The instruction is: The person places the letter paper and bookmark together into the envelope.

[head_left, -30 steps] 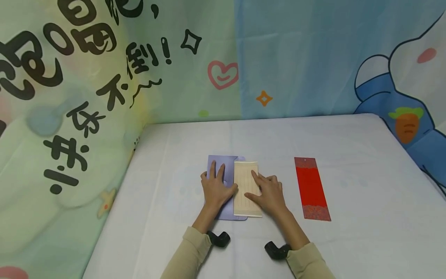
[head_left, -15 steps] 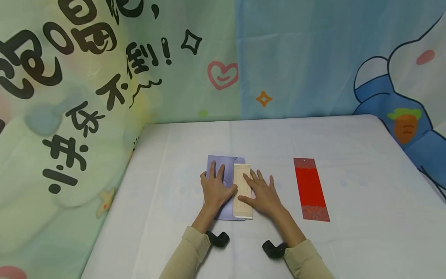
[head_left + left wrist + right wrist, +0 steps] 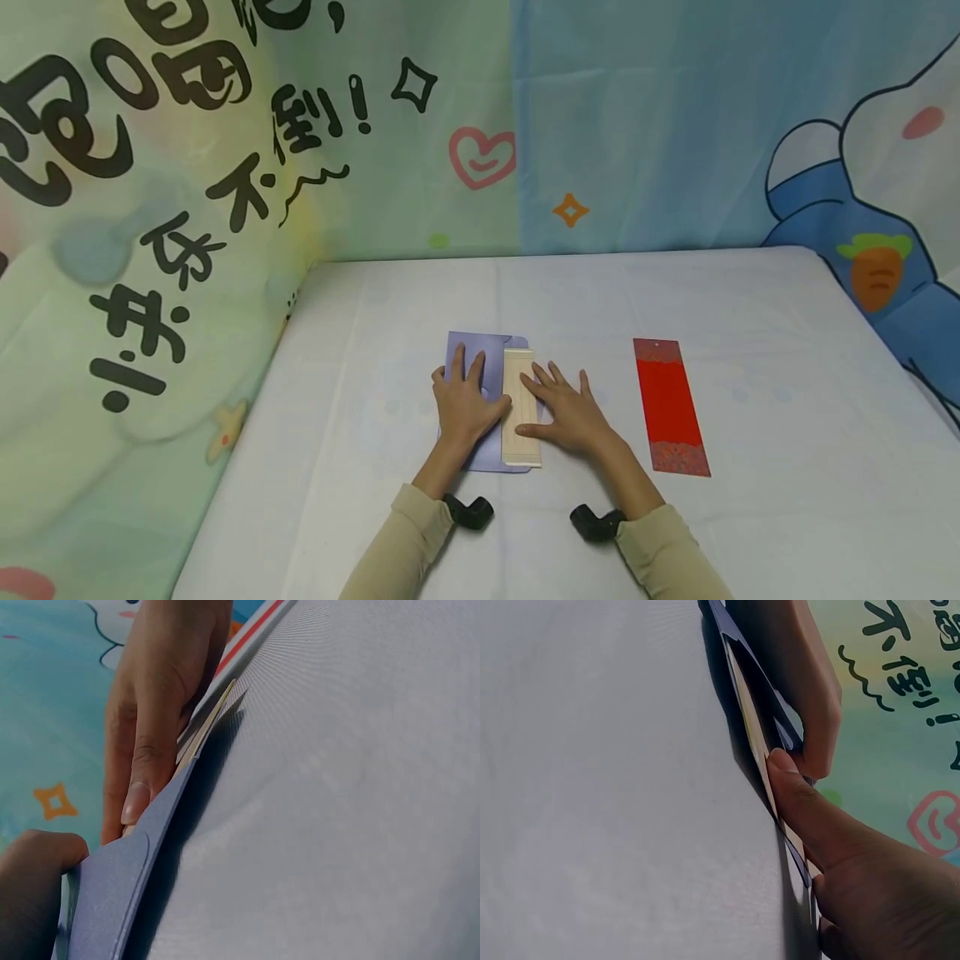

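A lilac envelope lies on the white table, its opening facing right. Partly inside that opening is a folded cream sheet of paper with faint upright lines; its left part is hidden in the envelope. My left hand rests on the envelope with fingers spread, and its thumb touches the edge of the opening. My right hand lies at the cream paper's right side, fingers straight and spread, with thumb and index finger touching its face. In the right wrist view the paper shows between the envelope's layers.
A red paper strip with patterned ends lies to the right of my right hand. A black wrist device sits at each sleeve cuff. Printed cloth stands behind and to the left of the table.
The cream paper has slid left, deeper into the envelope. My right hand has followed it left, its fingers now more spread. The left hand has stayed in place.
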Demonstrator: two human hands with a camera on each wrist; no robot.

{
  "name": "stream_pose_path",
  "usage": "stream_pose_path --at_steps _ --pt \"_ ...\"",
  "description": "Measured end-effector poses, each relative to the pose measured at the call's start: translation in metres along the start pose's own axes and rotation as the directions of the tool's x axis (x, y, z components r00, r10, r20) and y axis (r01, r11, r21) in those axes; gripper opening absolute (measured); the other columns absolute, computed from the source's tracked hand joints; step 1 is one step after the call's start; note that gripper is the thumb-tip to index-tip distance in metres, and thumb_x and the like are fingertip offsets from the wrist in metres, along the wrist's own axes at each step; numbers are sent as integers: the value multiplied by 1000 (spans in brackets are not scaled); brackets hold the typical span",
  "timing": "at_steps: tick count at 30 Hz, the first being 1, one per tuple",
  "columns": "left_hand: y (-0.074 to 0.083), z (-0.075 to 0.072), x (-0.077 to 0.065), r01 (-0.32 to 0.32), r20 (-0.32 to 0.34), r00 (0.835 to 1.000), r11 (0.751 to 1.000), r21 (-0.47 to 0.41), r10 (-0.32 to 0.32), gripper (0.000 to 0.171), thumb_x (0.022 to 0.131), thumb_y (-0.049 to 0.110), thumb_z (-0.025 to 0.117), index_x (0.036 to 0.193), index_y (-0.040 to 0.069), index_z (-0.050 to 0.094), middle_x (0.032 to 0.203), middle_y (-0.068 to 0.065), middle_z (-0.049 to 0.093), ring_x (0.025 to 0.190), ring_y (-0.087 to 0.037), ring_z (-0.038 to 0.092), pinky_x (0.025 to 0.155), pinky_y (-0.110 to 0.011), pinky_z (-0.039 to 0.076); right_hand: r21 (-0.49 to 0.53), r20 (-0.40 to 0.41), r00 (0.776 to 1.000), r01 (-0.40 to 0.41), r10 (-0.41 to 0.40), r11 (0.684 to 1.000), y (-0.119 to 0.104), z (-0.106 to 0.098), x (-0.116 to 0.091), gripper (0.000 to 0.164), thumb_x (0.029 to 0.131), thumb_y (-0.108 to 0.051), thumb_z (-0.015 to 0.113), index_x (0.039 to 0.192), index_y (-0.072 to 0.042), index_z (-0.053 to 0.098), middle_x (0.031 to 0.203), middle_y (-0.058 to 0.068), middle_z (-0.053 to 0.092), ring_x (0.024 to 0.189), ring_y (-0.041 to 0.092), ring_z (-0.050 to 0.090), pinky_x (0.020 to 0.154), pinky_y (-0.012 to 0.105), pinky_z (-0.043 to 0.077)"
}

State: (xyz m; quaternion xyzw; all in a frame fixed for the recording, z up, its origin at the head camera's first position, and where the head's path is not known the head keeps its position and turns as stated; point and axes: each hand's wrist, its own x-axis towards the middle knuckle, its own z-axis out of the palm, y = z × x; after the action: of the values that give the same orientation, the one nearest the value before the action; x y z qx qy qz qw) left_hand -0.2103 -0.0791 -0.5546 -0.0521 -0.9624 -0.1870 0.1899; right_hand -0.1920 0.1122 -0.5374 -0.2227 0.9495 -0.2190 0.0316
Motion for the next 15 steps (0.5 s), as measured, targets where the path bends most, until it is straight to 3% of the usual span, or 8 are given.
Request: stream_pose_path --at_steps 7,15 --pt "0 -1 2 -5 0 1000 1000 9 5 75 62 51 63 127 14 57 142 -15 37 105 -41 41 86 -51 34 -42 6 1000 -6 6 999 -5 -3 3 86 73 -66 57 143 -19 36 150 7 25 138 30 13 101 63 0" --pt "1 -1 0 -7 0 1000 1000 1 7 76 60 50 64 126 14 58 142 -15 38 103 -42 42 85 -51 35 17 71 998 -1 -1 1000 2 -6 2 97 70 -64 64 145 -14 30 152 9 18 138 30 11 103 59 -2"
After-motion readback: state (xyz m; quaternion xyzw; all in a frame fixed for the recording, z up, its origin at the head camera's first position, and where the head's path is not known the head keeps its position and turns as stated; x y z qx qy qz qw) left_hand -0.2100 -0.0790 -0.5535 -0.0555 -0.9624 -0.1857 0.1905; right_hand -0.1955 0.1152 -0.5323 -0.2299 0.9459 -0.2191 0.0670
